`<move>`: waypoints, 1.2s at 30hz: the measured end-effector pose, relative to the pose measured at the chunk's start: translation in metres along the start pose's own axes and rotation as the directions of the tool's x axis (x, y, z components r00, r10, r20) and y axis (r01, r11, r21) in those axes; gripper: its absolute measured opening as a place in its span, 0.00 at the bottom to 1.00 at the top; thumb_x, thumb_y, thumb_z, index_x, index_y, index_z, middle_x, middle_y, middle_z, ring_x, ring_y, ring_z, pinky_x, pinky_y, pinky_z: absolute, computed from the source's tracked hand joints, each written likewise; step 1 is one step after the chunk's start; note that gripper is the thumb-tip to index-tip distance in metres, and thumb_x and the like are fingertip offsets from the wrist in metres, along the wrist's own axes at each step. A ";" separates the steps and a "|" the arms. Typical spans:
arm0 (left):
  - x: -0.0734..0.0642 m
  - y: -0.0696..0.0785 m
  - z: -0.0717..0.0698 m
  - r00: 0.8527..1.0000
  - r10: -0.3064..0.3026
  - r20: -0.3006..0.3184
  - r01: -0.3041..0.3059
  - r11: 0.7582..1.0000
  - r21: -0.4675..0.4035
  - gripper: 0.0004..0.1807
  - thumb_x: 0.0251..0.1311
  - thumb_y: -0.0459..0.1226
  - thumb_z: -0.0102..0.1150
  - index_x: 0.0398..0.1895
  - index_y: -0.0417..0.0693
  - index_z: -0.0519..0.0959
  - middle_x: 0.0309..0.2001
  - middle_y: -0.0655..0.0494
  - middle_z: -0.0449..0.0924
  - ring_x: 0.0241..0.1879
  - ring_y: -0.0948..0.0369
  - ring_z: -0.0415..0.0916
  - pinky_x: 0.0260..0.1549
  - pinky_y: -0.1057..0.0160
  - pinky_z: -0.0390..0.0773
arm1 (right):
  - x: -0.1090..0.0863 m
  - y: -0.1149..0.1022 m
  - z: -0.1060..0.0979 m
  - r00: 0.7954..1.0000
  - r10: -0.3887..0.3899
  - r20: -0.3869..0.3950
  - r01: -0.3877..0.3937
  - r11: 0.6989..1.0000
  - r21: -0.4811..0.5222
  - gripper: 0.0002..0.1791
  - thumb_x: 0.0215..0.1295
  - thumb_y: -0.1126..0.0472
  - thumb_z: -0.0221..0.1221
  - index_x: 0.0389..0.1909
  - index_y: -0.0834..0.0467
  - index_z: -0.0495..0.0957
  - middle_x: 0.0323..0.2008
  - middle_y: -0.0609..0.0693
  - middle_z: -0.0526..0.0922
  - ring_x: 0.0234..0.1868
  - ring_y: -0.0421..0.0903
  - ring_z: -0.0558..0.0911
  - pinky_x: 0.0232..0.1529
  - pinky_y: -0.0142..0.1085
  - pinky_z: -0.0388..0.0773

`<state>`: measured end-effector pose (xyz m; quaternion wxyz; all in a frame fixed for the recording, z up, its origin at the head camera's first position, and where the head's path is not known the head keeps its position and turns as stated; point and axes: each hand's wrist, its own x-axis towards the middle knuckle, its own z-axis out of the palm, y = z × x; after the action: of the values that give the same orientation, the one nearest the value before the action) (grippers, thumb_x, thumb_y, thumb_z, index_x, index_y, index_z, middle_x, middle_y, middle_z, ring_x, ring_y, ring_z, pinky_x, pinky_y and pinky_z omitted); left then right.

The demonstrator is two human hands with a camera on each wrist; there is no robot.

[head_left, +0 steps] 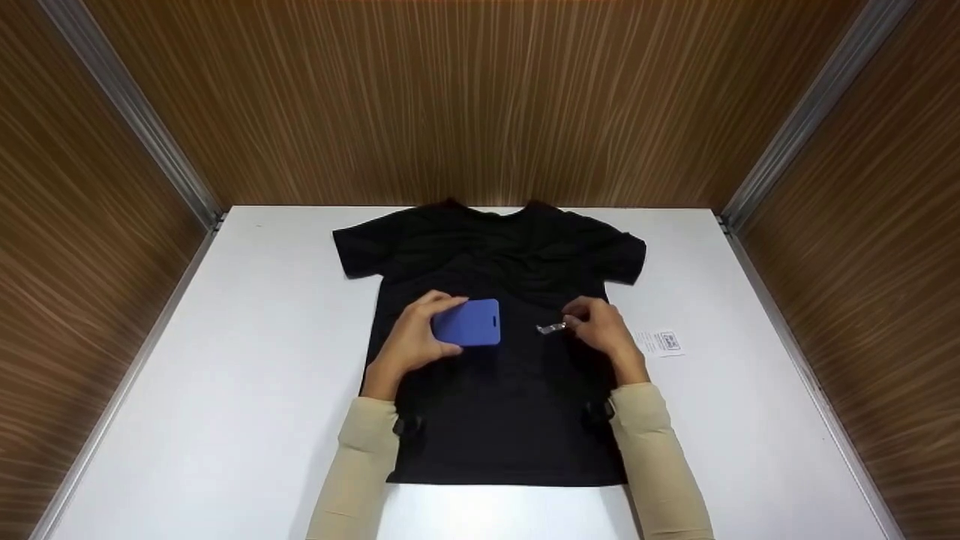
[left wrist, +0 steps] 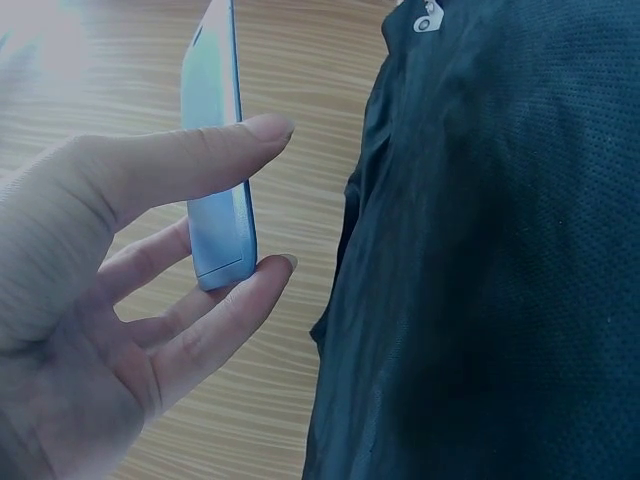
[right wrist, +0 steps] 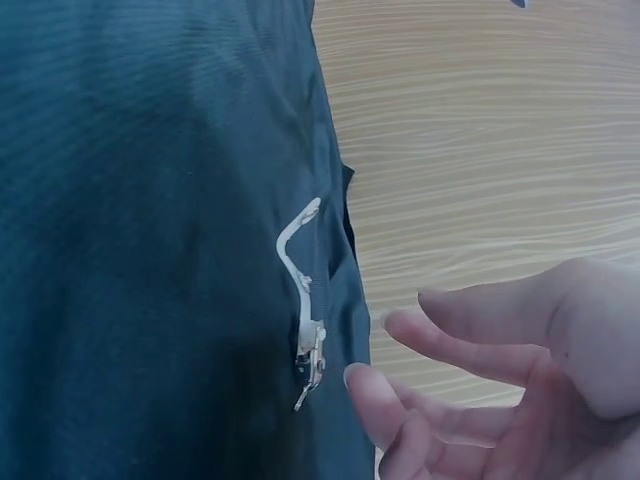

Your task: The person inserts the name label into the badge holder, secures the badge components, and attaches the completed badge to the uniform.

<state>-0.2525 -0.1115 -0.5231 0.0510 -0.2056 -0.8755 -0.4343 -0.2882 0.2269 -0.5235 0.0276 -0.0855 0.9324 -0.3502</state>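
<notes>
My left hand (head_left: pixel 420 335) grips a flat blue badge holder (head_left: pixel 469 322) by its left end, thumb on one edge and fingers on the other. A small slot shows near the holder's right end. In the left wrist view the badge holder (left wrist: pixel 222 215) is seen edge-on. Over the right part of the black T-shirt (head_left: pixel 502 420), my right hand (head_left: pixel 595 326) has its fingertips beside a badge strap clip (head_left: pixel 551 328). The right wrist view shows this wavy whitish strap with a metal clip (right wrist: pixel 305 295), just past parted fingertips.
A white printed card (head_left: pixel 664 343) lies on the white table (head_left: pixel 262 337), right of the shirt. The shirt is spread flat, with its collar toward the back wall. Wood-grain panels (head_left: pixel 480 97) close off the back and both sides.
</notes>
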 end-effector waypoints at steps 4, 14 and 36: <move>0.000 -0.001 0.000 1.000 -0.005 0.007 0.005 1.000 -0.006 0.43 0.39 0.30 0.84 0.66 0.51 0.81 0.58 0.47 0.80 0.59 0.49 0.77 0.62 0.45 0.77 | -0.003 -0.005 -0.001 1.000 -0.020 0.004 0.020 1.000 0.018 0.10 0.69 0.63 0.62 0.46 0.63 0.85 0.41 0.60 0.90 0.41 0.56 0.86 0.51 0.50 0.79; -0.001 0.002 0.002 1.000 -0.003 0.021 0.003 1.000 0.002 0.42 0.40 0.30 0.84 0.65 0.49 0.81 0.59 0.47 0.80 0.59 0.48 0.77 0.62 0.45 0.78 | -0.014 -0.034 -0.003 0.994 -0.111 0.012 0.108 0.981 0.159 0.10 0.71 0.65 0.62 0.48 0.66 0.84 0.40 0.61 0.89 0.32 0.51 0.87 0.36 0.33 0.80; 0.000 0.015 0.017 0.997 0.034 0.072 -0.037 0.998 0.048 0.40 0.42 0.33 0.84 0.65 0.51 0.81 0.57 0.48 0.80 0.57 0.49 0.78 0.60 0.44 0.78 | -0.035 -0.080 0.014 0.958 -0.285 0.016 0.267 0.913 0.308 0.19 0.73 0.63 0.61 0.60 0.67 0.76 0.37 0.65 0.88 0.30 0.59 0.88 0.29 0.34 0.85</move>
<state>-0.2448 -0.0903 -0.5224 0.0324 -0.2351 -0.8835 -0.4039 -0.2407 0.1655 -0.4819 0.0188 -0.2217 0.8449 -0.4864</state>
